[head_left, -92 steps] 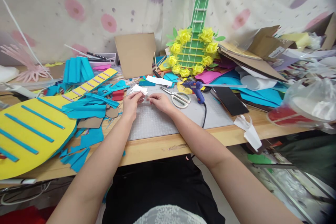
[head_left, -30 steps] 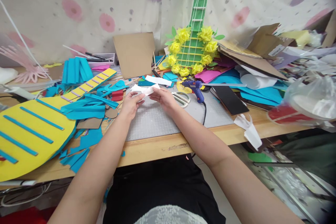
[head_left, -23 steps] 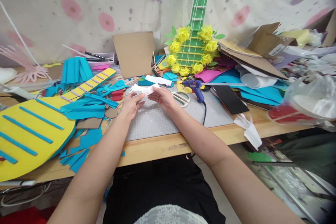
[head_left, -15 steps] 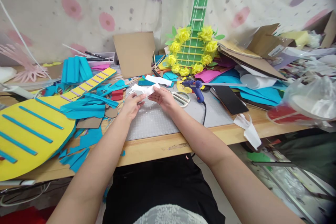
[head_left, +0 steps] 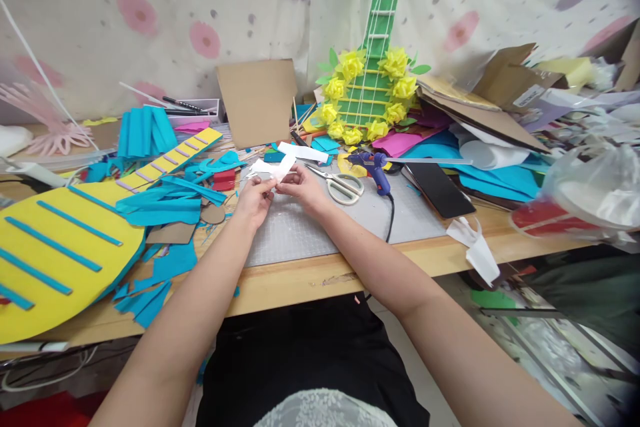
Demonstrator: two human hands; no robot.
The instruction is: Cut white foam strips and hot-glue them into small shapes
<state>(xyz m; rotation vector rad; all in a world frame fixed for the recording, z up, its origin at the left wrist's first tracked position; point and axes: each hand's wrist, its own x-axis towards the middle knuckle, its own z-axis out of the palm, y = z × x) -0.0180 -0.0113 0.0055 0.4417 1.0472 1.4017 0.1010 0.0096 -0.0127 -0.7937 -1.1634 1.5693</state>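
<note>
Both hands hold a small white paper piece just above the grey cutting mat. My left hand pinches its lower left part. My right hand pinches it from the right, fingertips meeting the left hand's. A second white paper strip lies on the table just behind them. White-handled scissors lie on the mat right of my right hand, and a blue glue gun lies beyond them.
A yellow paper guitar with blue stripes and blue paper scraps fill the left. A green guitar with yellow flowers leans at the back. A black phone, cardboard and plastic bags crowd the right.
The paper piece was flattened out between my hands a second ago; now my right hand has moved left, closer to the left hand, uncovering the scissors, and the paper is bunched between the fingertips.
</note>
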